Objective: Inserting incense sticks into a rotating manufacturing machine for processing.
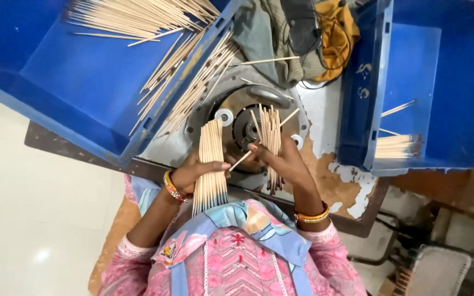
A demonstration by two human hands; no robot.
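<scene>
My left hand [193,172] grips a flat fan of thin pale wooden sticks [209,164], held upright over my lap. My right hand [286,161] holds a smaller bunch of the same sticks [271,131], splayed at the top, with one single stick [241,160] slanting out between thumb and fingers toward the left hand. Both hands are above a round grey metal machine part [237,118] on the worn table. Bangles sit on both wrists.
A large blue crate [72,77] at the left holds loose sticks, with more spilling over its edge. A second blue crate [456,82] at the right holds a small stick bundle [396,147]. Cloth and a black cable lie at the back.
</scene>
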